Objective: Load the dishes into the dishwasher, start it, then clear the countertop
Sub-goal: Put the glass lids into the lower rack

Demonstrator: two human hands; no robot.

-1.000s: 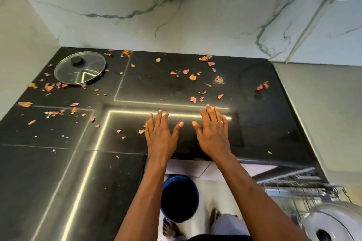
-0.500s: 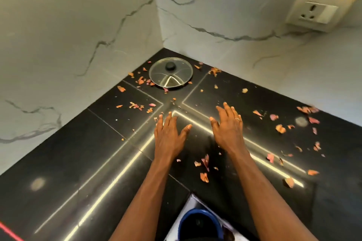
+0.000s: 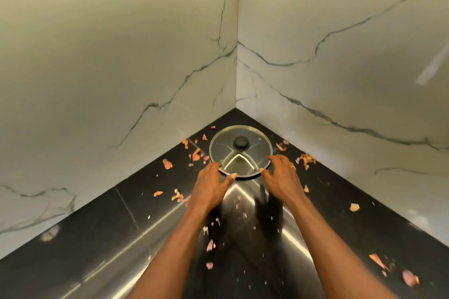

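A round glass lid (image 3: 252,152) with a black knob lies flat on the black countertop (image 3: 97,238), tucked into the corner where the two marble walls meet. My left hand (image 3: 211,184) touches the lid's near-left rim, fingers spread and thumb on the edge. At the near-right rim my right hand (image 3: 281,177), wearing a ring, rests with thumb and fingertips on the edge. Neither hand has lifted the lid. Orange and pink peel scraps (image 3: 167,163) lie scattered around the lid and across the countertop.
White marble walls (image 3: 121,55) close the corner on the left and right behind the lid. More peel scraps (image 3: 410,278) lie at the near right. Bright light strips reflect on the glossy countertop between my forearms.
My view has turned toward the corner. Both hands have moved forward from flat on the countertop to the near rim of the glass lid.
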